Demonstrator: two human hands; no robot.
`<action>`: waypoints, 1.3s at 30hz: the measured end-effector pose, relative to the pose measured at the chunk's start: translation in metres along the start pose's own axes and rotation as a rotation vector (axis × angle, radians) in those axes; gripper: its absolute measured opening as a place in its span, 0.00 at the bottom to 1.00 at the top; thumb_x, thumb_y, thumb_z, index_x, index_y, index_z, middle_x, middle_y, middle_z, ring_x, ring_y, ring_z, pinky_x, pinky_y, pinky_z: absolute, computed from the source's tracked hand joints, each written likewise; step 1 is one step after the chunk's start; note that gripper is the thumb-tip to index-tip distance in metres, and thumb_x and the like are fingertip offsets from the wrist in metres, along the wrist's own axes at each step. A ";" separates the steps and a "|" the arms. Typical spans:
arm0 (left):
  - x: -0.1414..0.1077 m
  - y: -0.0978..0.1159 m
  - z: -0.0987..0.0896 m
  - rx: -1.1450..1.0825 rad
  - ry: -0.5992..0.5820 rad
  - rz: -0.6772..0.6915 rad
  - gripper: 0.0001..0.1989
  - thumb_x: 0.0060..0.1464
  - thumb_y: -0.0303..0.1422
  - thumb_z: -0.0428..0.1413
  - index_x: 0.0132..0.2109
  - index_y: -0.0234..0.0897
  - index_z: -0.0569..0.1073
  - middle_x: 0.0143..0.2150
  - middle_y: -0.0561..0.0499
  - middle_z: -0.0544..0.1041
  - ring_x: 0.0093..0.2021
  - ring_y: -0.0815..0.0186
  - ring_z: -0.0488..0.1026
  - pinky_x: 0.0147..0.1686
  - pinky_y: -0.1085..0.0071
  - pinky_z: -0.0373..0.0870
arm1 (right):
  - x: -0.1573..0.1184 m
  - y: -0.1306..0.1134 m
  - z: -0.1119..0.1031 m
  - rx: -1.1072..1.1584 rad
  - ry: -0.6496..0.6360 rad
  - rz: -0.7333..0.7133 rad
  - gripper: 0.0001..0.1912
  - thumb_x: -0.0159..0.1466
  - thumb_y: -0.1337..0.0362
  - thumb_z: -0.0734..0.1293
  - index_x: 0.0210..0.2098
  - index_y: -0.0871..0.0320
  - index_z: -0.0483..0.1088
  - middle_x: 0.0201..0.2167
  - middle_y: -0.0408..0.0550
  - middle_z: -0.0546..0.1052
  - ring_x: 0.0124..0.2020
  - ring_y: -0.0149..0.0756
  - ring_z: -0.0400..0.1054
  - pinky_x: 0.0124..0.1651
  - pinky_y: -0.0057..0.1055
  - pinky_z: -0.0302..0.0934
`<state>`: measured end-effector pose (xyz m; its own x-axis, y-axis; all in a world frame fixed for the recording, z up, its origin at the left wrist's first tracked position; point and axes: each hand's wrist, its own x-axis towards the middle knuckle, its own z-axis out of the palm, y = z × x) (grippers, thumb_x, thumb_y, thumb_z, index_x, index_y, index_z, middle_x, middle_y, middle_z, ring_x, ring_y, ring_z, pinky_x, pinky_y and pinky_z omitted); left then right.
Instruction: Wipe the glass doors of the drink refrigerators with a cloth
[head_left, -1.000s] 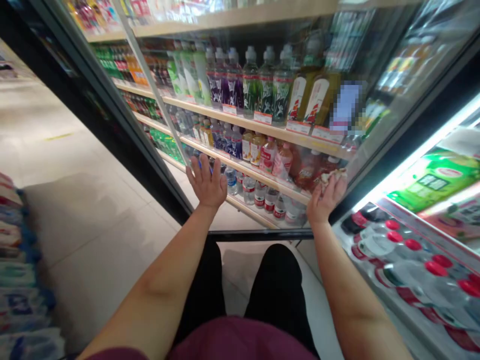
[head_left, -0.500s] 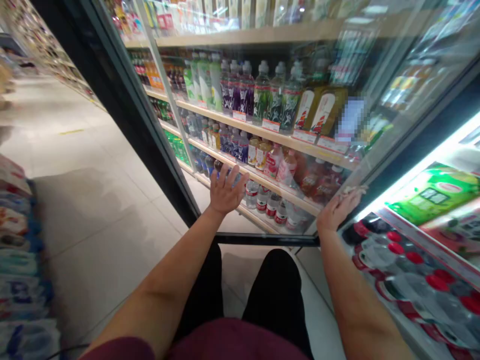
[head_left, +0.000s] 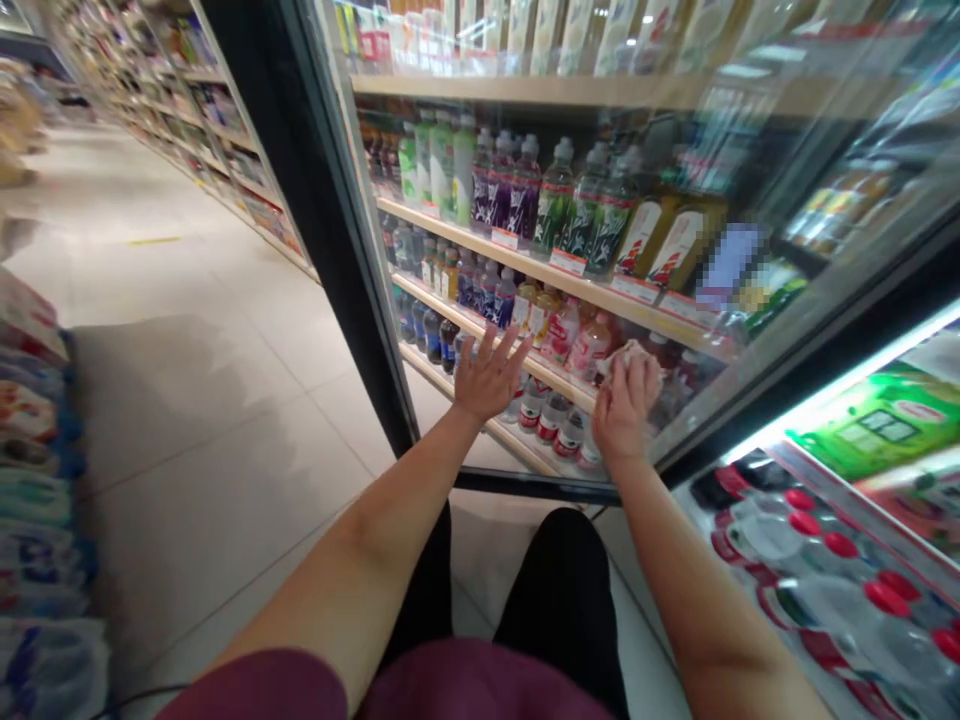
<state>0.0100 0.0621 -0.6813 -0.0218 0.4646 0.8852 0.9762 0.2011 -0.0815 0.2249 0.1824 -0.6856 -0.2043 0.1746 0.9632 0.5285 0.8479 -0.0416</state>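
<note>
Right hand (head_left: pixel 624 415) curled over crumpled cloth (head_left: pixel 636 360) (pale) at glass door (head_left: pixel 341 240), left hand (head_left: pixel 489 378) spread open, empty, left of cloth

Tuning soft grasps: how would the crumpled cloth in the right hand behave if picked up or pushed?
Likely floppy: the cloth bunches into irregular folds at the right hand. Probably light, being a small wad under the fingers. Unlikely to roll, given its uneven outline.
</note>
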 end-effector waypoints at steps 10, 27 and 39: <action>0.000 0.002 -0.006 -0.074 -0.025 0.029 0.24 0.67 0.34 0.51 0.69 0.47 0.66 0.68 0.44 0.68 0.72 0.56 0.56 0.74 0.51 0.35 | 0.007 -0.050 0.015 0.066 0.045 0.074 0.27 0.72 0.66 0.56 0.69 0.60 0.60 0.68 0.64 0.63 0.75 0.53 0.44 0.70 0.66 0.49; 0.020 -0.027 -0.057 -0.008 0.161 -0.010 0.23 0.67 0.33 0.49 0.67 0.40 0.69 0.70 0.44 0.64 0.75 0.58 0.47 0.74 0.56 0.38 | 0.018 -0.084 0.026 0.083 -0.038 0.046 0.24 0.73 0.66 0.54 0.66 0.60 0.66 0.66 0.62 0.67 0.75 0.49 0.45 0.72 0.62 0.48; 0.028 -0.055 -0.043 -0.029 0.171 -0.012 0.26 0.67 0.34 0.50 0.70 0.40 0.64 0.72 0.43 0.59 0.75 0.57 0.42 0.74 0.52 0.32 | 0.053 -0.127 0.034 0.112 -0.019 -0.066 0.24 0.74 0.68 0.55 0.66 0.55 0.65 0.65 0.54 0.70 0.75 0.42 0.46 0.73 0.53 0.49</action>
<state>-0.0349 0.0269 -0.6319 0.0009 0.3081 0.9513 0.9819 0.1798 -0.0592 0.1189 0.1011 -0.6379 -0.2520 0.1248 0.9597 0.4183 0.9083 -0.0083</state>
